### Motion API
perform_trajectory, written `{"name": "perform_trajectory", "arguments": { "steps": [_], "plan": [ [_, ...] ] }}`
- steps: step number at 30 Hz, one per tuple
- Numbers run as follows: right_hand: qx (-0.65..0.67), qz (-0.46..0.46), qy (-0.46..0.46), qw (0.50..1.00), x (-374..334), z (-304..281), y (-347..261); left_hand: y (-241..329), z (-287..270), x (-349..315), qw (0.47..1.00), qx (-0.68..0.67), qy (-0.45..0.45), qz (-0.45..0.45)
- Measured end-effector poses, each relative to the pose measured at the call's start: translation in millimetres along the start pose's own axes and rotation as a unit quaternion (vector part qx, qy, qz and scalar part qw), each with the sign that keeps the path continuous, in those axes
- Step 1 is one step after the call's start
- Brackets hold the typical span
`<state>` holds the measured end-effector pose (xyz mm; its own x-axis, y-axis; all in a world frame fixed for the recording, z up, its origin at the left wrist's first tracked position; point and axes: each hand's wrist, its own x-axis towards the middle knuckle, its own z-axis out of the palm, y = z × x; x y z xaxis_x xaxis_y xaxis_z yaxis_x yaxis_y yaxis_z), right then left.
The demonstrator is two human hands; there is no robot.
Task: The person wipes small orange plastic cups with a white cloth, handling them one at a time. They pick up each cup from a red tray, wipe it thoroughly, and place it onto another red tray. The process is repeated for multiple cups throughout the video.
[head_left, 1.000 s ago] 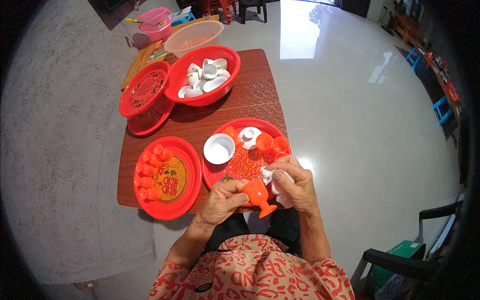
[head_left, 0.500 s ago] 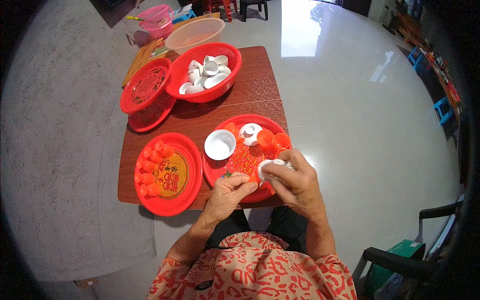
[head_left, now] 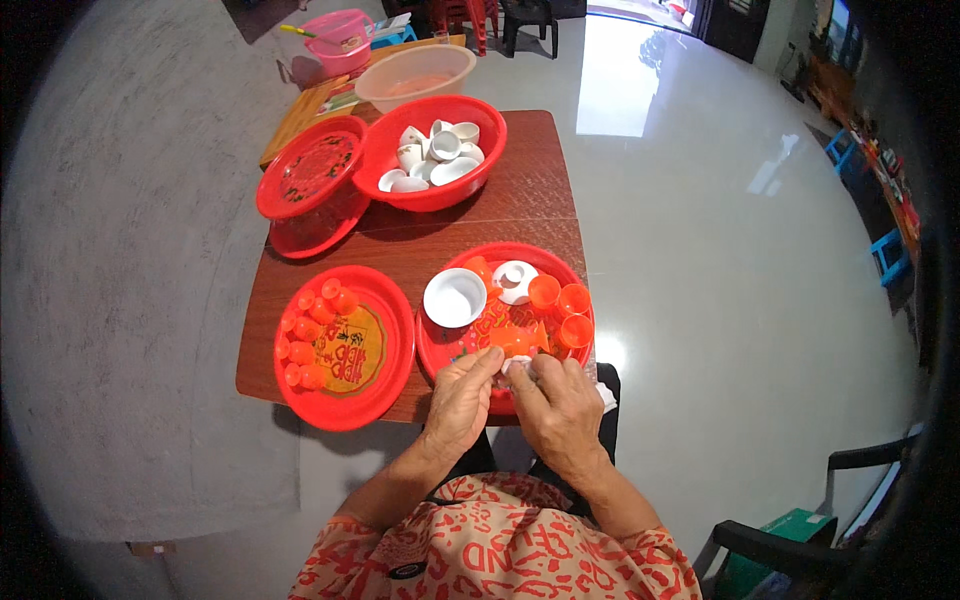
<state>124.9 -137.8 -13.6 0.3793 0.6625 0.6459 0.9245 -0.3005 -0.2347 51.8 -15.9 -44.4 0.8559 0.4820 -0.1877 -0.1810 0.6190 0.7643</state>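
Observation:
My left hand (head_left: 462, 398) is closed at the near rim of a round red tray (head_left: 432, 345), its fingertips pinched against the end of an orange plastic cup (head_left: 512, 341) turned on its side. Bunched in the fingers of my right hand (head_left: 562, 412) is a white cloth (head_left: 518, 368), pressed close under that cup. Part of the grip is hidden behind my fingers. On the same tray stand a white bowl (head_left: 455, 298), a white lid with a knob (head_left: 516, 282) and several upright orange cups (head_left: 544, 292).
A second red tray (head_left: 395, 352) to the left carries several small orange cups (head_left: 307, 328). Farther back, a red basin (head_left: 490, 178) full of white cups stands beside another red basin (head_left: 275, 192). A pale basin (head_left: 440, 72) and pink basin (head_left: 345, 50) lie beyond; a black armchair (head_left: 780, 548) is at right.
Both hands have come closer together and lower, to the tray's near rim. The orange cup now shows sideways above my fingers, and the cloth has moved down with my right hand.

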Motion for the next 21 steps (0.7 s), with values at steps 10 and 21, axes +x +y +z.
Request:
{"name": "perform_trajectory", "arguments": {
  "steps": [10,21],
  "plan": [
    [-0.073,0.088,0.063,0.991,1,22,-3,-2,9,-7,0.998,0.01,0.036,0.055],
    [0.101,0.119,0.143,0.977,-1,28,-3,-7,1,3,0.987,-0.159,0.022,-0.024]
  ]
}}
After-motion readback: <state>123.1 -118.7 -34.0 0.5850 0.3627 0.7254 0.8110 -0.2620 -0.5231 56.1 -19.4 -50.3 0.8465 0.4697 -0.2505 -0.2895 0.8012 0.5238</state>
